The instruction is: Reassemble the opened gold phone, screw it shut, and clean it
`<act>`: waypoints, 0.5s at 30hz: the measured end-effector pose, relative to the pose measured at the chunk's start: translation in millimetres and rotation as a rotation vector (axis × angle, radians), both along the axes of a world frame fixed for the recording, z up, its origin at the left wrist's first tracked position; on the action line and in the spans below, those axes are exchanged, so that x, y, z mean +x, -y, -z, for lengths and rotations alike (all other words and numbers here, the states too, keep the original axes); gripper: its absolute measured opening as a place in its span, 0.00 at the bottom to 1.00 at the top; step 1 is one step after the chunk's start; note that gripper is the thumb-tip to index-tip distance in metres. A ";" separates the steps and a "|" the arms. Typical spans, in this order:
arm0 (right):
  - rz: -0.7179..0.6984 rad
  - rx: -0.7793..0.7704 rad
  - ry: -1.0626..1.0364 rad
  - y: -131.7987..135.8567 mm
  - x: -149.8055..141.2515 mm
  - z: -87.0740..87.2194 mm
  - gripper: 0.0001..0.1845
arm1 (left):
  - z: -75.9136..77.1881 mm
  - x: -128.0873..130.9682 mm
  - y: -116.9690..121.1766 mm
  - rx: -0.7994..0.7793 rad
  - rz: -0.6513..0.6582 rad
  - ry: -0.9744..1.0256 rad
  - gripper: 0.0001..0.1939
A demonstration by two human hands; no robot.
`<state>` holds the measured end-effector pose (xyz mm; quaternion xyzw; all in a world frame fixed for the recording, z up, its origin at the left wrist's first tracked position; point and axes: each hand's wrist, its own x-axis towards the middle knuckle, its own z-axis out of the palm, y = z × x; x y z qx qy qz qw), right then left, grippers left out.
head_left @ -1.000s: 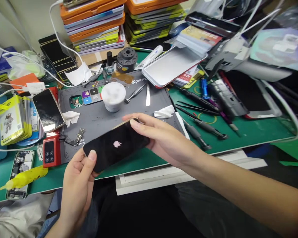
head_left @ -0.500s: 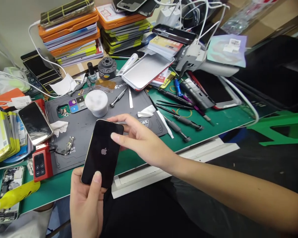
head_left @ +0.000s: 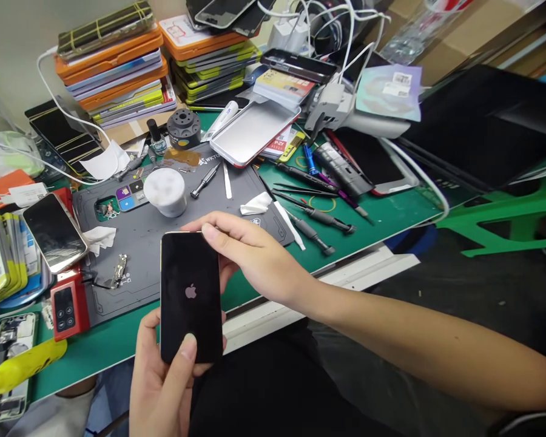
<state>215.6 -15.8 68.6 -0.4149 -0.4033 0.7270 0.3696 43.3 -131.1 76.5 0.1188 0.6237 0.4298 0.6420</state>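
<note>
A black smartphone [head_left: 188,321] with an Apple logo lit on its dark screen is held nearly upright in front of me, over the bench's front edge. My left hand [head_left: 168,376] grips its lower end, thumb lying on the screen and fingers behind. At the top right corner, my right hand [head_left: 255,255] holds it with the thumb on the edge and fingers round the back. Behind the phone lies a grey work mat [head_left: 145,249] with a white round tub [head_left: 165,193] and a small phone part [head_left: 119,270] on it.
Screwdrivers and tweezers [head_left: 304,189] lie to the right on the green bench. A second phone [head_left: 55,232] leans by a red device [head_left: 69,306] at left, near an opened phone [head_left: 10,364] under a yellow bottle [head_left: 25,366]. Stacked boxes [head_left: 113,73] stand behind.
The phone has turned more upright and sits slightly lower. My right thumb has slid off the screen towards the top corner. The bench has shifted left in view.
</note>
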 end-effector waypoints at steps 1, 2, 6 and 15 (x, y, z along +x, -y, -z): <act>-0.019 -0.032 -0.008 -0.8 1.3 -0.3 0.17 | -2.8 0.8 -0.8 -0.006 0.009 0.041 0.30; -0.040 -0.065 -0.020 -1.3 2.7 -0.5 0.19 | -5.2 1.2 -1.9 -0.014 0.015 0.085 0.28; -0.121 -0.102 -0.054 -0.2 7.6 -0.4 0.25 | -10.9 -2.2 -9.8 -0.094 0.023 0.286 0.32; -0.275 0.185 0.222 -11.4 6.1 -7.6 0.26 | 26.8 -29.9 -11.1 -0.128 0.121 0.899 0.34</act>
